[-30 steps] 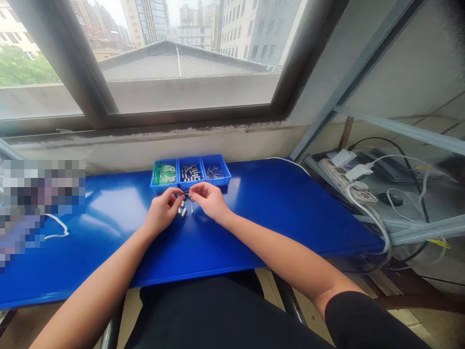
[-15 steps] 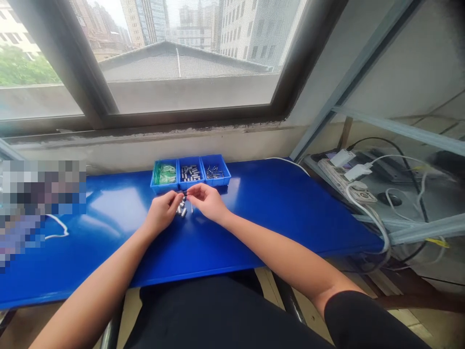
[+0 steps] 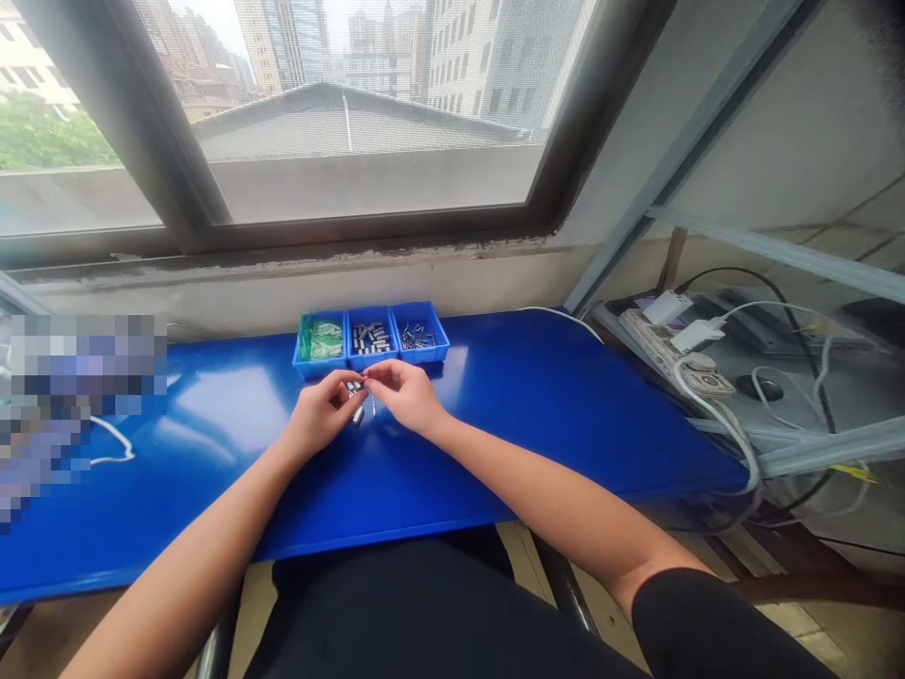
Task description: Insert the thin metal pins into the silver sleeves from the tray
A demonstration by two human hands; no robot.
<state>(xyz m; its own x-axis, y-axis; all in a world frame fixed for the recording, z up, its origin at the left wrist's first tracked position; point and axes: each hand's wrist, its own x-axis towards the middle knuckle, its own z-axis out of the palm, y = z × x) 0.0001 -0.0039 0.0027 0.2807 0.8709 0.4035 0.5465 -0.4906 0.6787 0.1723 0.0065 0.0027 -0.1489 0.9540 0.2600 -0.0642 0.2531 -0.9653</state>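
Parts (image 3: 358, 415) lay beneath two meeting hands at blue table (image 3: 509, 405)

Loose silvery parts sat just under the left hand (image 3: 321, 410), several hidden by its fingers. Beside them, below the right hand (image 3: 404, 396), lay a thin rod (image 3: 374, 407), its far end obscured. Both thumbs and forefingers curled inward, fingertips meeting or nearly so; what they pinched, if anything, was too small to make out. Just beyond stood three blue bins (image 3: 371, 360): the left with a green bag (image 3: 305, 339), the middle with short cylinders (image 3: 370, 336), the right with metal pins (image 3: 417, 336). Pixelation masked the table's left end. At right, a metal frame (image 3: 834, 445) stood near a power strip (image 3: 668, 351).
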